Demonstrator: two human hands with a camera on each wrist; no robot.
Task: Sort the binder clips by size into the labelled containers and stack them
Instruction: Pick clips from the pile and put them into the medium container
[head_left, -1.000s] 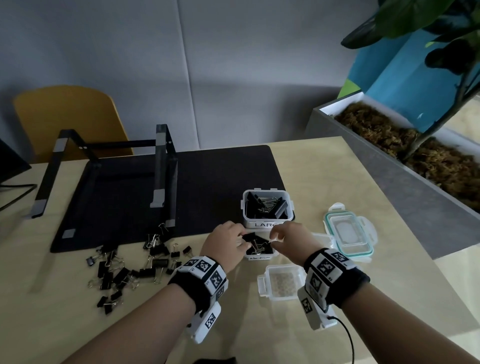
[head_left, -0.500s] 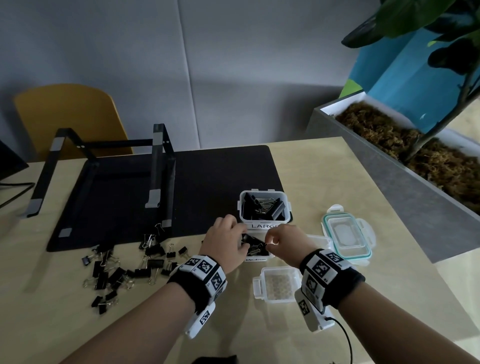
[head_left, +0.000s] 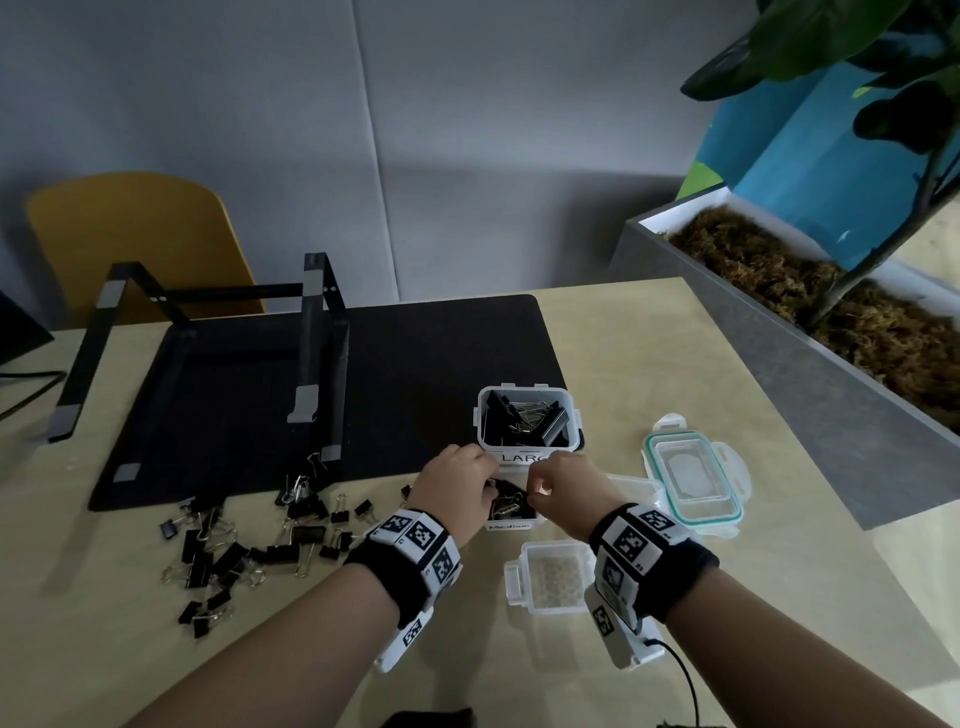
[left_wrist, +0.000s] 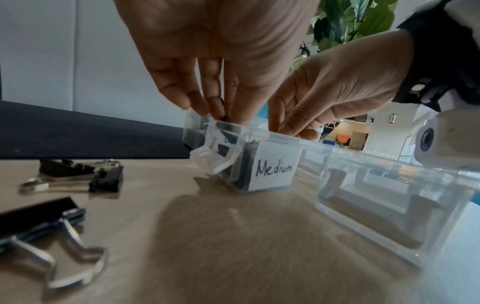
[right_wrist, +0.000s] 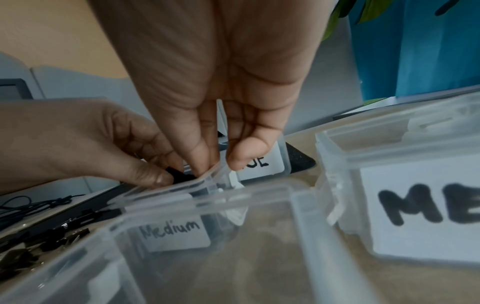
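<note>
Two hands at Medium container (head_left: 511, 512) | left hand (head_left: 457, 486) pinches binder clip (right_wrist: 179, 174) over rim | right hand (head_left: 566, 493) fingertips on rim at 3 o'clock, grip unclear | clip light, stiff, springy: hold body | loose clips (head_left: 244, 551) on counter at 9 o'clock

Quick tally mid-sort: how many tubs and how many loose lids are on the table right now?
Tubs: 4 (Large tub, Medium tub, tub marked ME, nearest tub)
Teal-rimmed lid: 1
Total: 5
</note>
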